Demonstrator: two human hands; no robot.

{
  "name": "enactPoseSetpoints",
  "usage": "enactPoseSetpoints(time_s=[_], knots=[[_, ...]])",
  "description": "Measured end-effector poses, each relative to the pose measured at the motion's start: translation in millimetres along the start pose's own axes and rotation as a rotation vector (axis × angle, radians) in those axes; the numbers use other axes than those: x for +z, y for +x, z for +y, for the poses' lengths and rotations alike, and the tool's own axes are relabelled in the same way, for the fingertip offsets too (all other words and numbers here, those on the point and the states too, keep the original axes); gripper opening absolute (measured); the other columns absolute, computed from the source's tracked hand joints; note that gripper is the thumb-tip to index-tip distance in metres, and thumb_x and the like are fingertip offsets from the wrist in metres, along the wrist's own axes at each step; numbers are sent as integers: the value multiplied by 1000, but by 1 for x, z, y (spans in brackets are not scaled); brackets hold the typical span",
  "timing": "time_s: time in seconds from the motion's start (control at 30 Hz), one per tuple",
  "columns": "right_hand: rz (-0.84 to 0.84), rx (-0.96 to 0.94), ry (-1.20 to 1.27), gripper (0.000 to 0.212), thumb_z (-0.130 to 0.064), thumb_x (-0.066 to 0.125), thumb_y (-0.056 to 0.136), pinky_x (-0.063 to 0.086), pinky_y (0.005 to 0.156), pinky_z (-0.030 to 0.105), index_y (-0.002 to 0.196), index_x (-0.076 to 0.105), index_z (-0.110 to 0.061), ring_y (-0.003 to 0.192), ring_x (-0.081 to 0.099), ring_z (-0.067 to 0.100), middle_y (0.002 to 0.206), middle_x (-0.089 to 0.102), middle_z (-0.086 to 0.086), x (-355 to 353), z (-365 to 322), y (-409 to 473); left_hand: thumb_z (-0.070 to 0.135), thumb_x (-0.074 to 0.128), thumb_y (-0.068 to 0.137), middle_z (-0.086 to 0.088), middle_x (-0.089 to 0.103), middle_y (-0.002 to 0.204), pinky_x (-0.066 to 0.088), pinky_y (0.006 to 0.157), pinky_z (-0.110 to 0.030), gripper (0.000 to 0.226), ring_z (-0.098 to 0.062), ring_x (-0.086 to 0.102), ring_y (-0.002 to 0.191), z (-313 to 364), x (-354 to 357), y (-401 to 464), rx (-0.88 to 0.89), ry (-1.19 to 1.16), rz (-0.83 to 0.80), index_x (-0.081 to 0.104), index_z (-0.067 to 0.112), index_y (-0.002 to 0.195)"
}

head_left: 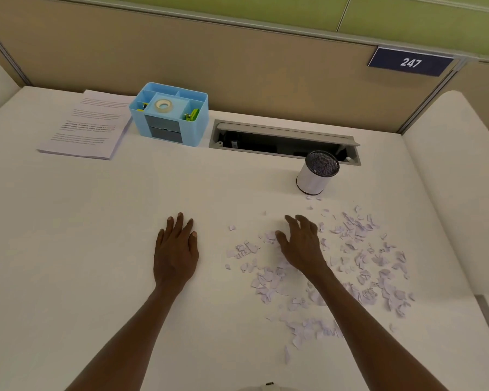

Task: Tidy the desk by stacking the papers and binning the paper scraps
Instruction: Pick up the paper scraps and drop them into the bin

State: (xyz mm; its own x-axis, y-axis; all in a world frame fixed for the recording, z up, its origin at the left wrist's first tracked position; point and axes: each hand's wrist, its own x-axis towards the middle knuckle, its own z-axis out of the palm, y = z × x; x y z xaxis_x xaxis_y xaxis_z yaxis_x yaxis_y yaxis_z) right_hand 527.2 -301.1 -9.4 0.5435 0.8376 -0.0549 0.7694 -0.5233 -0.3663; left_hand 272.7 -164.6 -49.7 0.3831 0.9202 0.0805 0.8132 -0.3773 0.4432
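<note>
A stack of printed papers (88, 127) lies at the far left of the white desk (68, 235). Several torn paper scraps (359, 261) are strewn over the right half of the desk. A small white bin (314, 179) with a dark mesh inside stands upright just beyond the scraps. My left hand (177, 249) rests flat on the bare desk, fingers straight, left of the scraps. My right hand (301, 244) hovers over the left edge of the scrap pile with fingers spread and loosely bent, holding nothing that I can see.
A light blue desk organiser (171, 115) with a tape roll stands at the back beside the papers. An open grey cable hatch (283, 139) is sunk into the desk behind the bin. Tan partition walls close the back; a second desk adjoins on the right.
</note>
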Motion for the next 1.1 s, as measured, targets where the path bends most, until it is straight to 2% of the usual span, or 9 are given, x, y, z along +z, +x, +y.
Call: enactPoseSetpoints(time_s=[0.1, 0.2, 0.3, 0.4, 0.47, 0.63, 0.77, 0.93, 1.1], knots=[[-209, 36, -45, 64, -47, 47, 96, 16, 118, 50, 150, 27, -19, 144, 12, 40, 157, 15, 18, 6, -5, -7, 23, 44, 103, -5, 35, 158, 21, 121, -43, 40, -23, 25, 149, 1, 0, 0, -3, 1, -2, 53, 16, 142], [-232, -103, -107, 54, -25, 45, 100, 20, 117, 51, 151, 26, -23, 144, 8, 42, 159, 10, 15, 14, -15, -16, 23, 46, 103, -5, 36, 157, 22, 121, -43, 40, -24, 27, 149, 1, 0, 0, -5, -10, 5, 54, 16, 141], [-152, -207, -172, 50, 0, 41, 97, 41, 107, 43, 146, 37, -12, 141, 23, 37, 156, 23, 16, 13, -25, -23, 22, 46, 102, -6, 37, 157, 23, 121, -44, 39, -24, 27, 149, 2, -1, -1, -2, -15, 12, 55, 15, 140], [-61, -280, -247, 37, 10, 40, 90, 52, 77, 34, 122, 56, 0, 113, 48, 32, 130, 50, 20, 11, -32, -26, 22, 46, 102, -5, 37, 157, 22, 121, -43, 39, -23, 27, 149, 2, -1, -1, -3, -27, 16, 55, 15, 140], [-41, -330, -318, 29, 15, 39, 84, 41, 60, 31, 97, 61, 0, 92, 51, 28, 106, 56, 17, 7, -32, -26, 22, 46, 102, -5, 37, 157, 21, 121, -43, 39, -23, 27, 149, 2, -1, -1, -4, -26, 13, 55, 16, 140], [-10, -360, -321, 22, 15, 45, 82, 37, 54, 33, 74, 60, 0, 73, 51, 27, 78, 56, 15, 4, -29, -21, 23, 44, 103, -5, 36, 157, 20, 122, -42, 40, -23, 26, 149, 1, -1, 0, -9, -21, 10, 54, 16, 141], [-21, -150, 60, 22, 6, 53, 85, 50, 77, 27, 87, 74, 0, 84, 63, 22, 90, 70, 10, 0, -21, 3, 23, 43, 103, -4, 36, 158, 20, 122, -41, 40, -23, 25, 149, 2, 0, 1, -12, -10, 1, 54, 16, 141], [-206, 382, 782, 16, 9, 70, 73, 51, 65, 16, 70, 76, -6, 68, 68, 17, 73, 74, 10, -28, -5, 28, 23, 42, 103, -5, 35, 158, 20, 122, -42, 40, -23, 25, 149, 0, 2, 1, -9, 5, 2, 53, 16, 142], [-168, 437, 1208, 14, 17, 65, 77, 59, 66, 24, 91, 66, 16, 65, 67, 21, 85, 68, 20, -66, -2, 53, 22, 44, 103, -5, 37, 157, 22, 121, -43, 40, -24, 27, 149, -2, 4, 1, 2, 7, 22, 54, 16, 141]])
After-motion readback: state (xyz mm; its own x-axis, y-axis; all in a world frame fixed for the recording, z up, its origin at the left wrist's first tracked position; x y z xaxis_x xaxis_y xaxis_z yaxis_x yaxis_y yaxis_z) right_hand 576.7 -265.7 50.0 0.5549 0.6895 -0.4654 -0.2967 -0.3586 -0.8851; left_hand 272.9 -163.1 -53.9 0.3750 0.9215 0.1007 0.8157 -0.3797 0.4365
